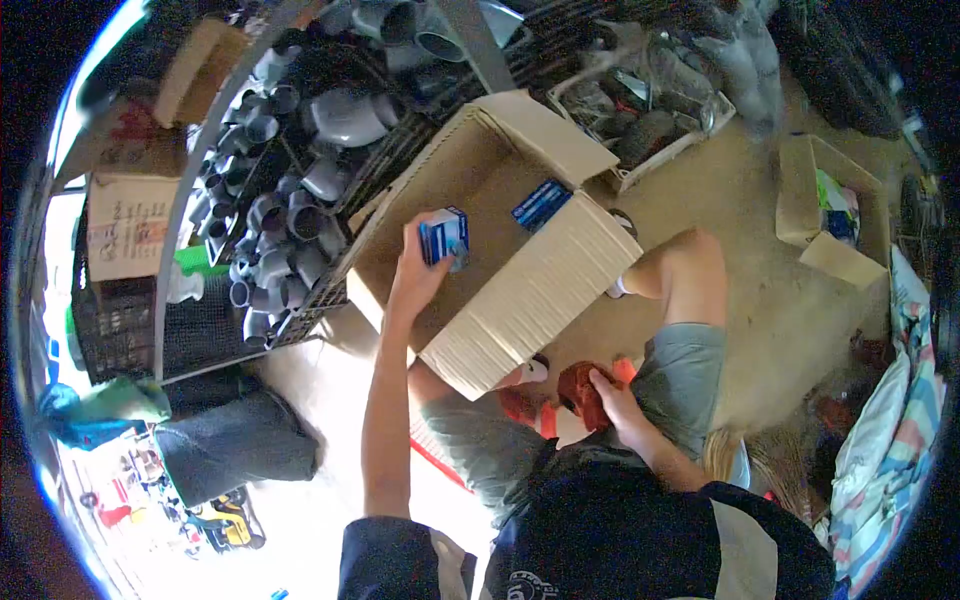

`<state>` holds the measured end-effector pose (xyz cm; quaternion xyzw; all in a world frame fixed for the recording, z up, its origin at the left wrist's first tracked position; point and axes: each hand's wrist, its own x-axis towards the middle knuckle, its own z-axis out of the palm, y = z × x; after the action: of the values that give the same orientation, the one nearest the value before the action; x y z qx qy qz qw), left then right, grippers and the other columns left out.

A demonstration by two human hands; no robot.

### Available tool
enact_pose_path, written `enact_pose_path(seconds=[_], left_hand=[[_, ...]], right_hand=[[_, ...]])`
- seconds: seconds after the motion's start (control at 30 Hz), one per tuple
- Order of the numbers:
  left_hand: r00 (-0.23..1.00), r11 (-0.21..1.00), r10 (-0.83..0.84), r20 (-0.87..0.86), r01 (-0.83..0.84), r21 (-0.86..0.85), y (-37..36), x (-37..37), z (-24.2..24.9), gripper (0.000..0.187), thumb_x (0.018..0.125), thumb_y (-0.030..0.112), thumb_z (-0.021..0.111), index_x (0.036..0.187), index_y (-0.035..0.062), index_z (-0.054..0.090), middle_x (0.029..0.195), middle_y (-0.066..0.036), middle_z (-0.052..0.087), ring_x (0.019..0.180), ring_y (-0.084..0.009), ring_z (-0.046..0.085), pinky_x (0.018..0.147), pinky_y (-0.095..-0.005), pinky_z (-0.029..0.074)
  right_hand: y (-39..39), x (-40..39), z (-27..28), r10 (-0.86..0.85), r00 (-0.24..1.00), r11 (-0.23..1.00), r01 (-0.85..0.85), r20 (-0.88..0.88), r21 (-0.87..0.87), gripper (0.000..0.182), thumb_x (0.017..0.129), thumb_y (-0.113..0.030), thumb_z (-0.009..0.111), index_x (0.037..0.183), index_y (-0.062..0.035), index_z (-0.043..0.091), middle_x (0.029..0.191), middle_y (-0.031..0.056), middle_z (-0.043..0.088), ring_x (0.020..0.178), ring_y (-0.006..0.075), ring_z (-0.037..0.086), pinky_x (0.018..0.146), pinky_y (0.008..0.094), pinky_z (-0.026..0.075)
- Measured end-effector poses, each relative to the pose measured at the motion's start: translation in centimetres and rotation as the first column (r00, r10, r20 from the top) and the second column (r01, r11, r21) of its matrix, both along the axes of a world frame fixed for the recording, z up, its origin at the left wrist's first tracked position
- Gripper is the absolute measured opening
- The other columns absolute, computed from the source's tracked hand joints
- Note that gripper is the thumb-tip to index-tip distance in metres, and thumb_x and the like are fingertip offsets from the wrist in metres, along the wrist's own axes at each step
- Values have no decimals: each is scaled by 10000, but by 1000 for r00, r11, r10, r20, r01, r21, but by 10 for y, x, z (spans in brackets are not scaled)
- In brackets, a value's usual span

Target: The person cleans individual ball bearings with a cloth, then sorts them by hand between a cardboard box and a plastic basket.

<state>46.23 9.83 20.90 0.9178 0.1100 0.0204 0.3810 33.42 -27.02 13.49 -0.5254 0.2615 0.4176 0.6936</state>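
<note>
My left hand point(418, 275) is closed around a small blue-and-white box point(446, 236), held over the left part of an open cardboard box point(535, 290). A second blue box point(541, 205) lies inside that carton, against its right wall. My right hand point(617, 402) rests between my knees, its fingers closed on a reddish-brown cloth point(584, 395). The carton stands tilted across my view with its flaps folded out.
Racks of grey pipe fittings point(300, 215) stand on the left. A tray of assorted parts point(650, 110) sits beyond the carton. Another open carton point(800, 190) is at the right, near striped sacks point(895, 420). A dark cloth-like item point(235, 445) lies at lower left.
</note>
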Motion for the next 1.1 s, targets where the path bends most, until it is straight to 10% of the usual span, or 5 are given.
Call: enact_pose_path(seconds=[0.17,0.37,0.5,0.57,1.1], left_hand=[[838,374,537,93,-138,-917,-47,-137,66,539,924,154,614,1414,151,387,1241,-154,596,1106,-343,627,942,-425,517],[606,-219,717,-345,-274,-937,-158,-260,73,571,1003,549,500,1399,138,479,1176,-69,654,1017,-262,658,919,-437,550],[622,449,783,-18,-584,-676,-199,-268,98,408,1025,272,574,1355,75,435,1189,-83,561,1052,-167,559,895,-322,492],[554,209,823,-122,-496,-843,-184,-269,101,373,1047,265,530,1346,62,434,1181,-104,557,1034,-166,557,865,-306,490],[526,279,850,-23,-486,-828,-197,-271,129,374,1008,192,601,1303,25,444,1171,-120,533,1051,-193,545,923,-331,460]], right_hand=[[-4,22,58,-136,986,946,157,-93,283,371,1012,-246,609,1323,-49,568,1155,70,661,929,178,666,829,352,559],[33,13,188,228,685,877,-453,692,159,446,1011,-122,576,1435,-20,481,1372,132,574,1243,283,571,1026,362,473],[84,-12,221,329,13,734,-633,944,-247,518,970,-54,614,1461,-15,456,1505,209,444,1386,357,454,1115,396,405],[90,-37,216,310,-84,723,-627,947,-292,558,950,-43,637,1473,-18,444,1527,237,399,1417,370,414,1129,410,390],[74,-51,232,357,57,730,-640,932,-240,558,983,-50,598,1500,0,395,1553,216,389,1427,327,416,1144,379,372]])
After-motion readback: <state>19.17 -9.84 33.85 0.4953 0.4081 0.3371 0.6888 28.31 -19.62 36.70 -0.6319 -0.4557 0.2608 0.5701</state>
